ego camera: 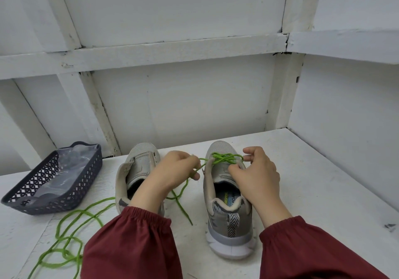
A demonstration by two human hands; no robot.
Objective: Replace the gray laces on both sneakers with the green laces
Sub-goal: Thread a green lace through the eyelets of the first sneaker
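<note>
Head view: the half-laced sneaker point(231, 224) stands right of centre in the lower frame, heel toward the camera. A green lace point(226, 159) criss-crosses only its front eyelets. The left hand point(172, 170) pinches one strand of that lace just left of the shoe's tongue, fingers curled tight around it, and the free tail drops down across the white table point(313, 181) between the two shoes. The right hand point(257, 170) sits over the tongue with its fingers curled, and the fingertips seem to nip the lace at the right eyelet row, though the exact contact is too small to be sure of.

The unlaced sneaker point(138, 166) stands just left of centre, its eyelets bare and partly hidden by the left wrist. A second green lace point(69, 233) lies in loose loops at the lower left, running under the dark red sleeve point(133, 235). A dark lattice basket point(64, 181) with clear plastic inside sits at the left edge. No gray laces can be made out.

The lace looks like thin, soft cord — light, limp, and likely to twist or snag. It probably feeds best when gripped close to its stiff tip, because a hold further back would let the end flop away from the eyelet. The shoe is light enough to slide, so a steadying hand on the tongue or collar makes sense — as the right hand seems placed to do.
</note>
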